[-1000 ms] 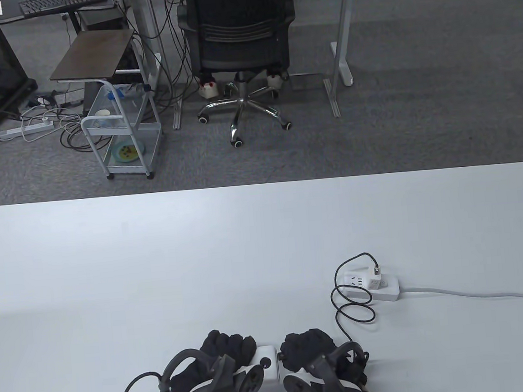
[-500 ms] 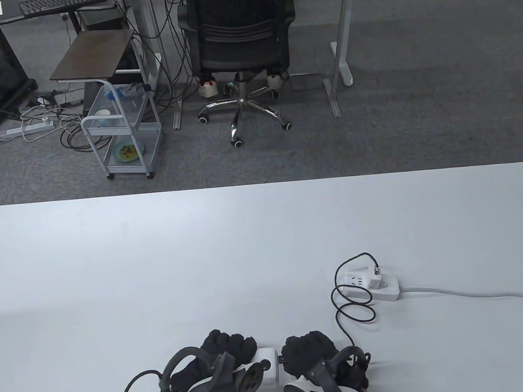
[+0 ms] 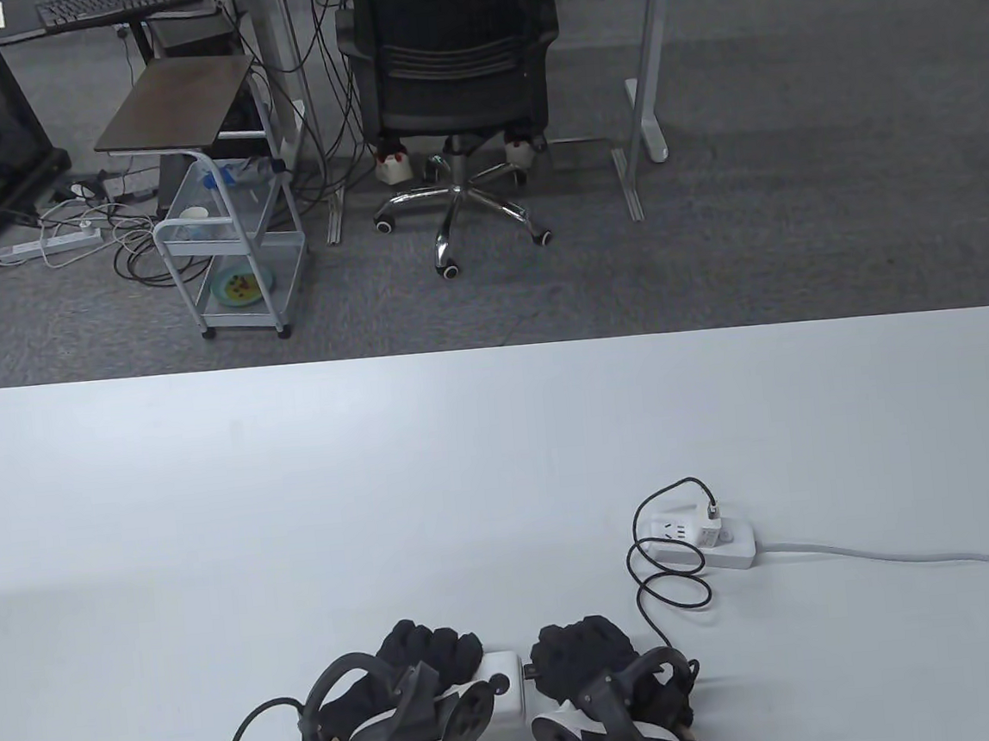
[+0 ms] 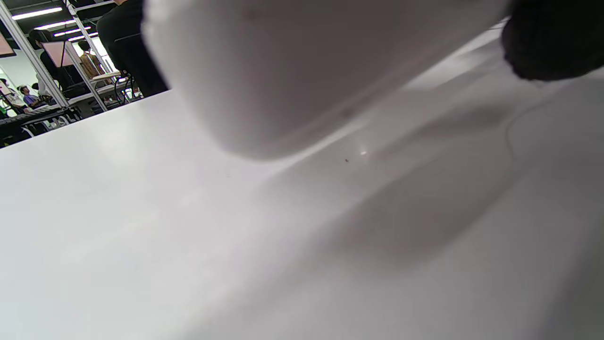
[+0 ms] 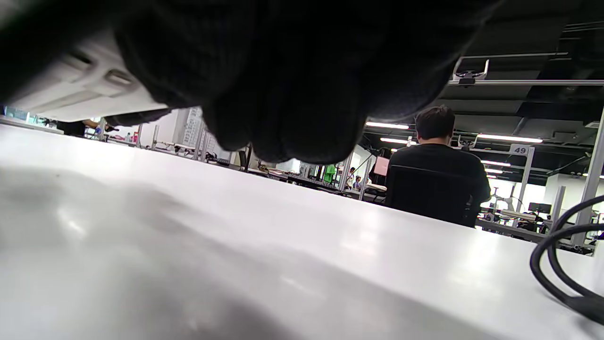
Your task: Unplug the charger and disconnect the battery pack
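Note:
A white battery pack is at the table's near edge, and my left hand grips it from the left. In the left wrist view the pack hangs a little above the table. My right hand is curled at the pack's right end, pinching the black cable's plug, which is mostly hidden by the fingers. The black cable loops back to a white charger plugged into a white power strip.
The strip's grey cord runs off the table's right edge. The cable's loops lie just right of my right hand. The white table stretches far and left. An office chair stands beyond the far edge.
Both hands and the pack have shifted only slightly at the near edge. The charger, strip and cable loops have not moved.

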`<state>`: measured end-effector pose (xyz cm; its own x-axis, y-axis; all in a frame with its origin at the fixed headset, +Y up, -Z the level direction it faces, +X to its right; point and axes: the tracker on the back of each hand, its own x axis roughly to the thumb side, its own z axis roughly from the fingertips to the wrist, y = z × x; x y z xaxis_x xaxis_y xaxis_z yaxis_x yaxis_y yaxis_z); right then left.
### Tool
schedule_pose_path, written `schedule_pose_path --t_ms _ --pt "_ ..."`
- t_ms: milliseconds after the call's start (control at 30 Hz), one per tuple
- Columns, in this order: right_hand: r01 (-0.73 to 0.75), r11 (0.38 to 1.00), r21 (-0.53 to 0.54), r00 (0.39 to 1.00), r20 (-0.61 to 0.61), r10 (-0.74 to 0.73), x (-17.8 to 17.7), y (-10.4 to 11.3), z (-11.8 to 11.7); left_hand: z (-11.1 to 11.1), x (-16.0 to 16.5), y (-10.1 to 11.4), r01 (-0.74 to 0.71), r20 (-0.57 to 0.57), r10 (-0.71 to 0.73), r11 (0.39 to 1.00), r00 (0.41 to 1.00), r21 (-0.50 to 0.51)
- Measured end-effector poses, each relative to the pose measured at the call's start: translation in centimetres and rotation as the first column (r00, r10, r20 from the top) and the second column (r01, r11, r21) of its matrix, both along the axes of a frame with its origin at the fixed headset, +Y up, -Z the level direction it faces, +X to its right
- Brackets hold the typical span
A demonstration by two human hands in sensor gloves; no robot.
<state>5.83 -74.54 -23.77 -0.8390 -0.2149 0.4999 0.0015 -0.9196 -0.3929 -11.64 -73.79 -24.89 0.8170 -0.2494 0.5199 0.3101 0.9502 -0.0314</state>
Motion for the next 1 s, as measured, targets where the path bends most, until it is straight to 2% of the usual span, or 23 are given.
schedule_pose_path --t_ms 100,267,433,600,767,833,900,933,1000 --pt "-0.057 0.998 0.03 0.998 -0.022 0.058 -0.3 0.0 0.6 -0.3 -0.3 -0.2 -0.005 0.0 0.005 1.0 1.0 -0.025" --pt "-0.02 1.0 0.012 1.0 0.015 0.02 -0.2 0.6 0.0 0.1 -0.2 0.4 -0.018 -0.002 0.018 1.0 1.0 0.006" --pt "-0.09 0.995 0.045 0.996 0.0 0.09 -0.5 0.5 0.9 -0.1 -0.2 -0.1 -0.007 0.004 0.007 0.999 1.0 -0.032" --pt "-0.02 1.0 0.024 1.0 0.021 0.019 0.0 1.1 0.2 -0.1 -0.3 0.4 -0.047 -0.022 0.046 0.999 0.999 -0.025" --pt "-0.097 0.994 0.049 0.995 -0.004 0.097 -0.5 1.0 0.6 0.0 -0.5 -0.2 -0.031 -0.012 0.03 0.998 0.999 -0.051" --pt "-0.103 0.993 0.049 0.995 0.02 0.103 -0.5 1.1 0.3 0.0 -0.4 -0.1 -0.045 -0.017 0.044 0.998 0.999 -0.052" --pt "-0.14 0.985 0.096 0.989 0.058 0.135 0.1 1.3 0.2 0.0 -0.7 0.0 -0.009 -0.031 0.008 1.0 0.999 -0.025" --pt "-0.129 0.987 0.094 0.991 0.049 0.125 0.6 1.5 0.2 -0.2 -1.1 -0.1 0.01 -0.035 -0.01 1.0 0.999 -0.005" --pt "-0.081 0.994 0.075 0.995 0.062 0.076 1.3 1.7 0.5 -0.6 -2.1 -0.4 0.003 -0.052 -0.004 1.0 0.999 -0.03"
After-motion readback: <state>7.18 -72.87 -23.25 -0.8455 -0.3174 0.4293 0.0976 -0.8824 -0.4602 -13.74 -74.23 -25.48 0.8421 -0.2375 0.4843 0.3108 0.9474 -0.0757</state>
